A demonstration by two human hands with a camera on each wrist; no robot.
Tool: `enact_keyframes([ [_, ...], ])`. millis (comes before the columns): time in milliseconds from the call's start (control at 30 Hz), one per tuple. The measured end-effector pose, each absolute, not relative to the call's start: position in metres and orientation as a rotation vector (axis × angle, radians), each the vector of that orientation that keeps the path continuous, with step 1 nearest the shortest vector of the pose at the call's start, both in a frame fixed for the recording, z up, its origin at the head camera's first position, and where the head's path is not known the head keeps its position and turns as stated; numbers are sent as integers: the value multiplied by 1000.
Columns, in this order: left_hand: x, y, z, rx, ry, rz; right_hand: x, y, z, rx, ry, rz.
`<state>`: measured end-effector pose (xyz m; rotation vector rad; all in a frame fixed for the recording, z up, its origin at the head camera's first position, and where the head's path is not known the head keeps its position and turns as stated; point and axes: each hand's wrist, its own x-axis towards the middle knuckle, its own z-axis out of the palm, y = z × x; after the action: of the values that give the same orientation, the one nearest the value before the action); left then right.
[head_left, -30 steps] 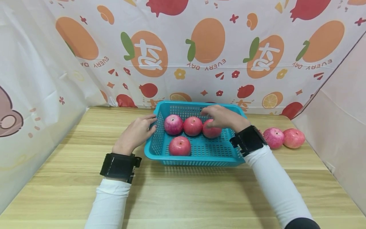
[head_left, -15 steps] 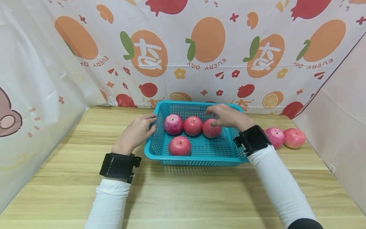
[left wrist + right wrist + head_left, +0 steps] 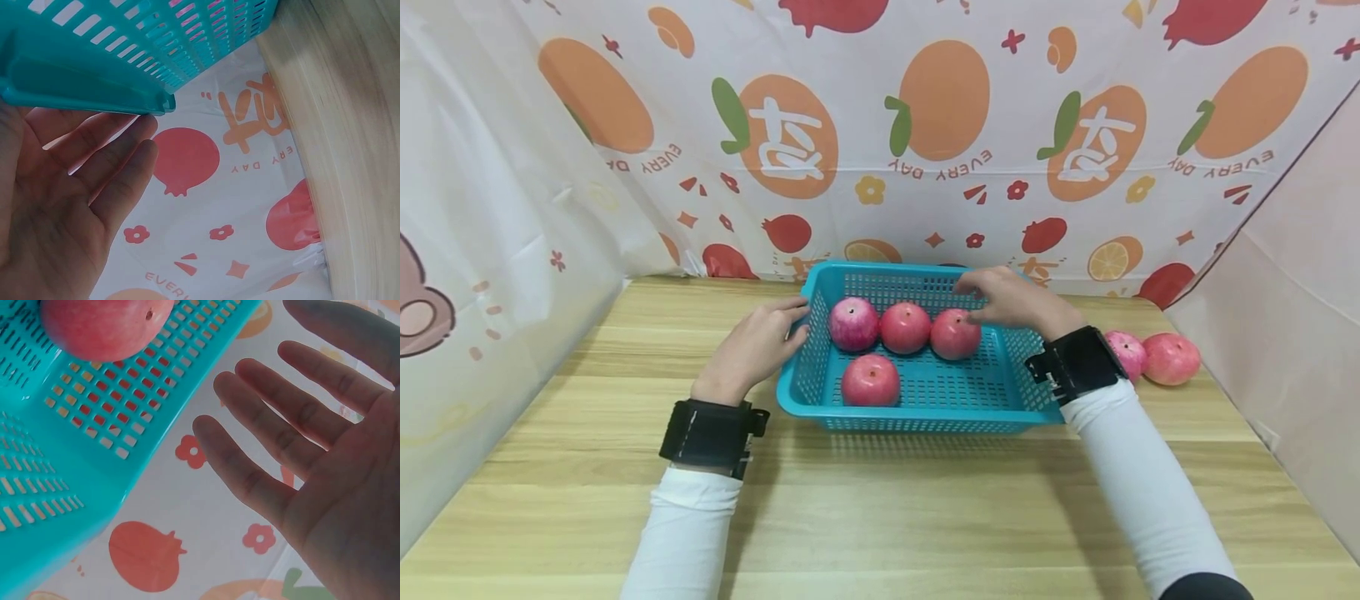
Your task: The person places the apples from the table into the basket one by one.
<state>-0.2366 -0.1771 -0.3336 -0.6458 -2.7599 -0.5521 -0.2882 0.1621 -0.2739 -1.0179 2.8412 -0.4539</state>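
A turquoise perforated basket (image 3: 955,418) stands on the table, with three apples in a row toward its back: a purplish one (image 3: 853,324), a red one (image 3: 906,327) and another red one (image 3: 953,337). In front of the row sits one more red apple (image 3: 871,382). At the basket's left rim rests my left hand (image 3: 752,350), fingers extended; in the left wrist view its fingertips meet the rim (image 3: 81,103). My right hand (image 3: 1022,302) hovers over the basket's back right, holding nothing. The right wrist view shows its fingers (image 3: 250,475) spread, apart from the basket.
Right of the basket, a purplish apple (image 3: 1126,354) and a pinkish-red one (image 3: 1172,359) lie side by side on the wooden table (image 3: 880,517); my right wrist partly covers the purplish one. A fruit-print curtain (image 3: 865,133) hangs right behind the basket.
My right hand has drawn rightward off the rightmost apple in the basket's back row, uncovering more of it. My left hand stays at the rim.
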Motion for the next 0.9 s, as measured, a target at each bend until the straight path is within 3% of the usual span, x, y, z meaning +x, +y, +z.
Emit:
enact_keyframes([
  [900, -236, -177, -333, -646, -2756, -538, -290, 213, -278, -934, 2929, -502],
])
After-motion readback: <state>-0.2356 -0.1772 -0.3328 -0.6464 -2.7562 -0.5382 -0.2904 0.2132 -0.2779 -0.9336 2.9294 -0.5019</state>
